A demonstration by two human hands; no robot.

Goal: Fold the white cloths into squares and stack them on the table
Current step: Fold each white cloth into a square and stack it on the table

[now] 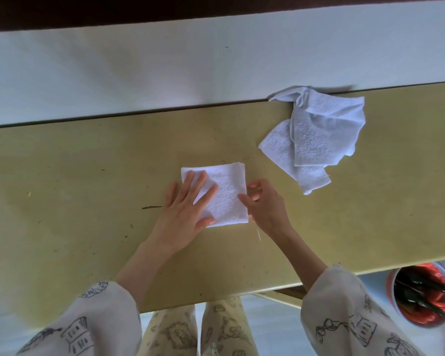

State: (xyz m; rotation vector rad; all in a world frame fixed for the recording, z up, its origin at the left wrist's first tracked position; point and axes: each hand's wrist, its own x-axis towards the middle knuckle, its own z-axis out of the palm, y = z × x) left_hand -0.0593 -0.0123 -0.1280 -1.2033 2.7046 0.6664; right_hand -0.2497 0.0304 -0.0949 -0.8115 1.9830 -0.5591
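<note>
Folded white cloth (224,196), square, lies flat mid counter (88,176). Left hand (185,209) presses it w/ straight fingers. Right hand (265,204) touches its right edge, fingers loosely curled, gripping nothing. Crumpled cloths (316,137) sit apart, far right by the wall. Red bin (421,294) below counter edge.

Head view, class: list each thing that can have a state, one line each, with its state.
folded cloth: folded square, flat on table
unfolded cloths: crumpled, at far table edge
left hand: flat, pressing folded cloth
right hand: fingers curled at the cloth's right edge
bin: open, lined red, on floor
</note>
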